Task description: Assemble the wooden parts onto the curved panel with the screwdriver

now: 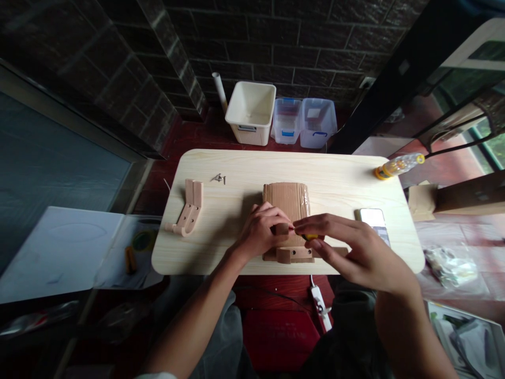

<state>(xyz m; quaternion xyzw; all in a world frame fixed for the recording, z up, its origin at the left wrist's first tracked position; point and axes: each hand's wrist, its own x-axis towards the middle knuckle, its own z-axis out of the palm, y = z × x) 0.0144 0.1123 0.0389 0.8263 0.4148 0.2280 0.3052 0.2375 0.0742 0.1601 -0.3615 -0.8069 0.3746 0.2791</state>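
Note:
My left hand (261,230) is closed around a small wooden piece (281,229) above a flattened cardboard box (286,197). From the right, my right hand (357,247) holds a screwdriver with a yellow and black handle (311,237). Its reddish front end points left at the wooden piece, and my fingers partly hide it; whether it sits in a screw I cannot make out. Nearer the table's front edge, a curved wooden part with dark holes (294,255) lies on the cardboard. A similar hook-shaped wooden bracket (191,208) lies at the left, with loose screws (218,179) beyond it.
The pale table (229,163) carries a phone (374,221) on the right and a plastic bottle with a yellow cap and base (399,166) at the far right corner. Behind it stand a cream bin (252,129) and two clear boxes (319,123). A power strip (321,308) hangs below the front edge.

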